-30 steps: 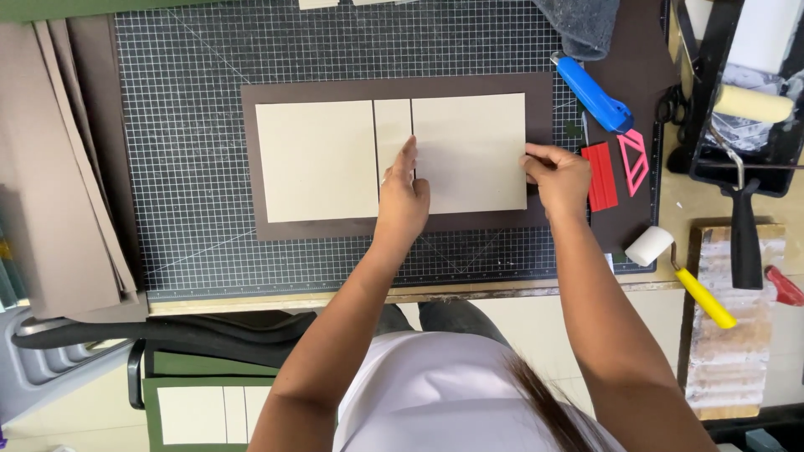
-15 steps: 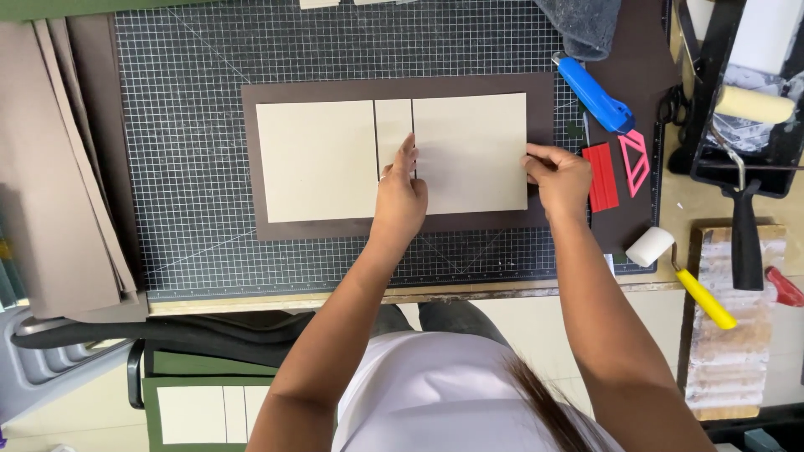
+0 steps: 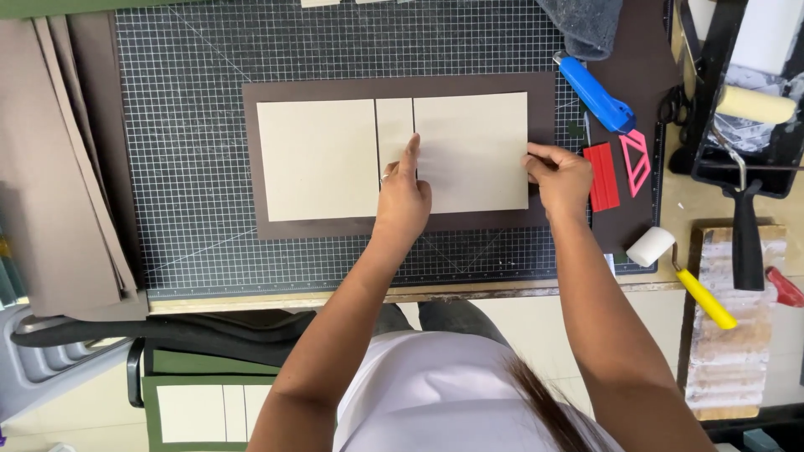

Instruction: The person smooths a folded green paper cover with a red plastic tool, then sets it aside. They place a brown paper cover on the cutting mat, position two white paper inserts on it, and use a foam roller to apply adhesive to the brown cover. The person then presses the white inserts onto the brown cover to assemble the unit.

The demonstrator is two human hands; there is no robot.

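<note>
A gridded cutting mat (image 3: 209, 167) is laid over the middle of the desk (image 3: 712, 201). On the mat a dark brown sheet (image 3: 335, 228) lies flat, and three beige boards are set on it in a row: a wide left board (image 3: 316, 159), a narrow middle strip (image 3: 394, 125) and a wide right board (image 3: 473, 142), with thin gaps between them.

The left hand (image 3: 402, 197) is placed at the lower end of the strip, index finger extended along the gap beside the right board, the other fingers curled; nothing is gripped. The right hand (image 3: 557, 176) is set at the right edge of the right board, its fingers pinched at that edge; whether the board itself is clasped cannot be told.

Just beyond the sheet, toward the desk's right edge, a red scraper (image 3: 600, 176) and a pink triangular tool (image 3: 635, 159) are noted, with a blue utility knife (image 3: 595, 92) above them. A small white roller with a yellow handle (image 3: 678, 272) lies near the mat's lower right corner. A paint tray (image 3: 712, 100) holding a roller stands at the upper right corner. Brown sheets (image 3: 59, 167) are stacked along the left edge.
</note>
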